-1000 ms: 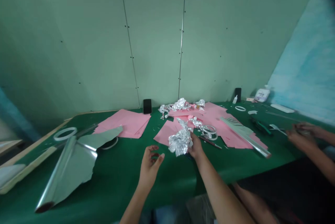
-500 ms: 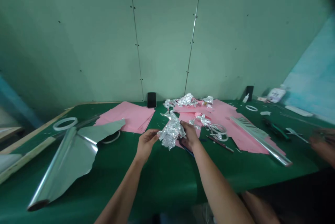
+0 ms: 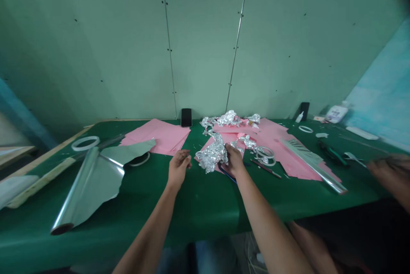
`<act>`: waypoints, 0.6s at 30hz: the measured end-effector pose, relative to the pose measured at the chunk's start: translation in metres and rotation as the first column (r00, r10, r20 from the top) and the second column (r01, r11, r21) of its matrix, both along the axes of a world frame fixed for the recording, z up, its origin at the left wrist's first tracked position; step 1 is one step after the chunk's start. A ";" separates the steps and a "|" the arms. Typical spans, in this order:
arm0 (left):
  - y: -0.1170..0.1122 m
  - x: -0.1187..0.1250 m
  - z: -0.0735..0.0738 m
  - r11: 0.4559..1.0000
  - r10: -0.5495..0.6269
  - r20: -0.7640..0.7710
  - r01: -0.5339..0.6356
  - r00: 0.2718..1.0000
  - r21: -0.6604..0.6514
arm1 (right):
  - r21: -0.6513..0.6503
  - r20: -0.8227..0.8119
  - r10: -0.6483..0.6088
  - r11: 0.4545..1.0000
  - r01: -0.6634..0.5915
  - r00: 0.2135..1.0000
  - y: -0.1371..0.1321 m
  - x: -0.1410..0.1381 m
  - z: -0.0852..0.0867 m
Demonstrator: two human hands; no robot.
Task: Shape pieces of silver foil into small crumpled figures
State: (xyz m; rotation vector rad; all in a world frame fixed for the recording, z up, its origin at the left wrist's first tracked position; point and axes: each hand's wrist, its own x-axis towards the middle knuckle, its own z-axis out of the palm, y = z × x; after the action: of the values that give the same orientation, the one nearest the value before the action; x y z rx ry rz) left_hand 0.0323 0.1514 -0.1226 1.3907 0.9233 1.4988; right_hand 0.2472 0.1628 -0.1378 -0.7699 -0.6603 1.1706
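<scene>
A crumpled wad of aluminium foil (image 3: 210,154) rests on pink paper (image 3: 224,143) in the middle of the green table, pressed under my right hand (image 3: 233,160), whose fingers grip its right side. My left hand (image 3: 178,169) hangs just left of the wad, not touching it, its fingers loosely curled around nothing. A blue pen (image 3: 227,174) lies partly hidden beneath my right hand. More crumpled foil pieces (image 3: 228,118) lie farther back on the pink sheets.
A foil roll (image 3: 89,186) with a torn sheet lies left, and another (image 3: 312,165) lies right. Tape rings (image 3: 85,143) and a phone (image 3: 186,117) are about. A co-worker's hand (image 3: 389,171) works at the right edge near a green-handled tool (image 3: 331,153).
My left hand has moved forward and its fingers have come off the foil wad. The wad sits lower on the pink paper under my right hand.
</scene>
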 end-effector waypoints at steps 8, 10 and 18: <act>-0.002 0.004 0.001 0.995 -0.087 -0.032 0.085 0.996 -0.045 | 0.017 0.003 0.056 0.998 -0.056 0.998 0.006 0.000 -0.004; 0.001 0.004 -0.002 0.997 -0.073 -0.007 0.073 0.997 -0.041 | 0.014 0.013 0.068 0.998 -0.068 0.998 0.005 0.000 -0.005; 0.005 0.004 -0.007 0.996 -0.086 0.018 0.087 0.996 -0.028 | 0.023 0.027 0.083 0.996 -0.083 0.996 0.000 -0.003 -0.002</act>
State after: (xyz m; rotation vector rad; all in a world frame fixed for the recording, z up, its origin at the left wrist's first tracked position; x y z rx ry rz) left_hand 0.0359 0.1562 -0.1296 1.3784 0.8602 1.4253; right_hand 0.2443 0.1625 -0.1401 -0.7444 -0.7321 1.2282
